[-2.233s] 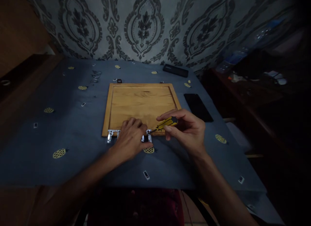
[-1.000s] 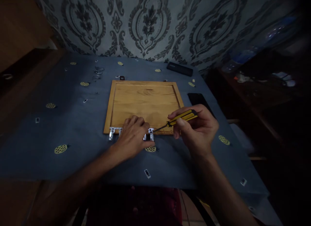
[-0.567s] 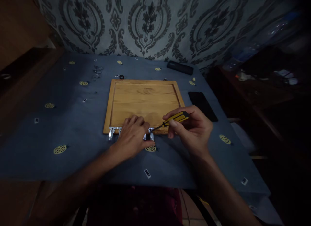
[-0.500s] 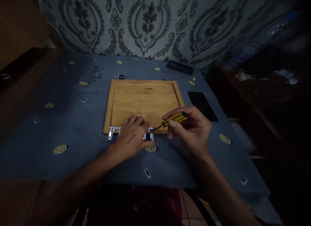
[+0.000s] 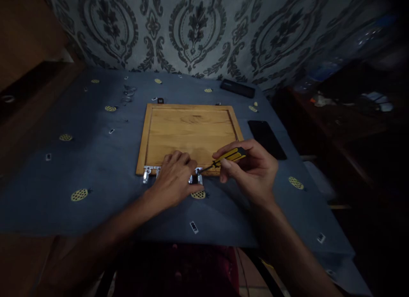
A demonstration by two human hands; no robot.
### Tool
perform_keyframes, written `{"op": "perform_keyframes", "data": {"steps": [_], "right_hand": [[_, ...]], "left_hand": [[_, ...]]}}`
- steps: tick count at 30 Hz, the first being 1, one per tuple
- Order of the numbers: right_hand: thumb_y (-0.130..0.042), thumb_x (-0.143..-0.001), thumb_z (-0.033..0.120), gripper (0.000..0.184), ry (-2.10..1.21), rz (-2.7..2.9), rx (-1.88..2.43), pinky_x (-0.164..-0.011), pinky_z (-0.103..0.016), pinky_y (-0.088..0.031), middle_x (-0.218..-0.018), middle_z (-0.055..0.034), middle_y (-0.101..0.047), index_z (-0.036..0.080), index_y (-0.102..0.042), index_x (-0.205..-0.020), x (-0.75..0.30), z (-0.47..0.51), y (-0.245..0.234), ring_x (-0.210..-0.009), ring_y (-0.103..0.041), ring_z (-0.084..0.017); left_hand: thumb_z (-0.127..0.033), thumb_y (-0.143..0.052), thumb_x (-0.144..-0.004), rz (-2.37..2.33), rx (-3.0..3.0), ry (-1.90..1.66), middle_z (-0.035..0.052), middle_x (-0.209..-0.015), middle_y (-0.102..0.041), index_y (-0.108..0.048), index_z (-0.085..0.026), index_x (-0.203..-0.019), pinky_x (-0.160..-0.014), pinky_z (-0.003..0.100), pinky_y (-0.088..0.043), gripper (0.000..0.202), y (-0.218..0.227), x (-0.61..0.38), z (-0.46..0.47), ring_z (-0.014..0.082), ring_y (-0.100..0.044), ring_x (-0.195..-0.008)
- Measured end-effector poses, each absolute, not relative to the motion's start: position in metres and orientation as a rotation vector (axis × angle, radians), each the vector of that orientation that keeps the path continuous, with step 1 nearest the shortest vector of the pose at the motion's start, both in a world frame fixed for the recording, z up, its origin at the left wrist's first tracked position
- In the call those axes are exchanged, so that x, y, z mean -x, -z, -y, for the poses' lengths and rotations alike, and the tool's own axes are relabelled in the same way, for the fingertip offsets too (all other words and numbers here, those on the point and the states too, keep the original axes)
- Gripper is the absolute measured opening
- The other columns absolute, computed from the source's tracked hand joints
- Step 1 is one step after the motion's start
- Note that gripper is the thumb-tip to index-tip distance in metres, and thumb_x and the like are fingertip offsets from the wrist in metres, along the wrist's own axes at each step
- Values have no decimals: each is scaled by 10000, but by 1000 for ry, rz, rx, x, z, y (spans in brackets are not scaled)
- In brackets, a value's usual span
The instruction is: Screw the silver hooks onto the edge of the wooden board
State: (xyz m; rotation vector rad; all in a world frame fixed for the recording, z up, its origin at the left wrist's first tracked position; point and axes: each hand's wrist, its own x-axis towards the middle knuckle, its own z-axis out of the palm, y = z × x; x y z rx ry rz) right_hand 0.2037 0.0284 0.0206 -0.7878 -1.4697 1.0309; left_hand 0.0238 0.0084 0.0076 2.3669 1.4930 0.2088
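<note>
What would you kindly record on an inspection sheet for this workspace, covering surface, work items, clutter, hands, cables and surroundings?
Surface: blue pineapple-print cloth.
Work items: wooden panel; silvery fittings along its near edge; yellow-black screwdriver, tip at the rightmost fitting.
Clutter: black phone-like slab right of the panel; dark oblong item near the backdrop.
Hands: left hand partly covers the fittings; right hand grips the screwdriver.
Cables: thin dark line below, unclear.
Surroundings: patterned backdrop; dim bottle at right.
</note>
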Motion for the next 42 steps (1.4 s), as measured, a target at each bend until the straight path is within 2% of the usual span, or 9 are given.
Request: {"op": "perform_keyframes", "data": {"steps": [7, 16, 18, 22, 25, 31, 34, 38, 42], "right_hand": [[-809, -818, 227, 188, -1062, 1576, 706, -392, -186, -547, -881, -19, -742, 241, -738, -992, -206, -27, -19, -568, -670, -110], [-722, -908, 290, 202, -1133, 1670, 710, -465, -226, -586, -946, -43, -746, 242, -754, -1101, -213, -29, -23, -506, -663, -92], [-754, -879, 277, 176, -1091, 1660, 714, -424, -214, -566, -942, -50, -748, 230, -766, -1049, -212, -29, -23, -514, -658, -97], [-835, -790, 259, 136, -1038, 1596, 701, -362, -186, -534, -888, -55, -757, 223, -755, -894, -208, -28, -23, -682, -711, -161], [-850, -776, 289, 158, -1061, 1566, 724, -375, -189, -541, -844, -43, -758, 219, -739, -865, -208, -28, -24, -647, -702, -152], [-716, -914, 280, 250, -1104, 1691, 747, -492, -238, -585, -999, -31, -761, 283, -742, -1162, -216, -28, -25, -523, -667, -88], [-777, -854, 236, 181, -1040, 1701, 722, -429, -210, -544, -971, -35, -762, 266, -774, -1033, -215, -29, -25, -619, -701, -122], [-857, -765, 235, 166, -1037, 1627, 706, -409, -187, -528, -867, -42, -770, 236, -738, -881, -210, -29, -25, -782, -739, -185], [-814, -818, 282, 222, -1104, 1631, 718, -446, -214, -560, -888, -31, -760, 250, -746, -1027, -212, -28, -25, -689, -715, -154]], "left_hand": [[-475, -770, -845, -1492, -2343, -204, 82, -1146, -627, -659, -163, -1115, -944, 431, -425, 427, -9, -23, -8, 303, -525, -1138], [-457, -780, -845, -1487, -2348, -210, 84, -1144, -629, -651, -162, -1078, -948, 430, -428, 397, -10, -23, -9, 302, -525, -1140], [-467, -780, -843, -1490, -2350, -201, 84, -1144, -631, -649, -164, -1072, -950, 430, -432, 402, -10, -23, -9, 301, -529, -1135], [-483, -776, -840, -1496, -2353, -192, 84, -1143, -630, -649, -164, -1084, -948, 431, -433, 421, -9, -23, -8, 302, -529, -1133], [-479, -781, -837, -1491, -2352, -203, 84, -1150, -624, -645, -165, -1114, -941, 432, -429, 440, -8, -23, -8, 303, -522, -1136], [-476, -781, -836, -1486, -2355, -209, 82, -1144, -621, -643, -167, -1093, -942, 426, -425, 425, -9, -23, -8, 300, -520, -1132], [-482, -776, -839, -1489, -2348, -198, 86, -1158, -622, -642, -163, -1096, -953, 430, -424, 431, -9, -23, -8, 301, -523, -1138], [-488, -779, -834, -1488, -2360, -219, 84, -1147, -621, -642, -162, -1103, -954, 433, -425, 444, -6, -22, -8, 299, -526, -1131], [-486, -771, -842, -1484, -2362, -231, 82, -1139, -620, -645, -165, -1116, -942, 437, -430, 440, -6, -22, -8, 302, -525, -1128]]}}
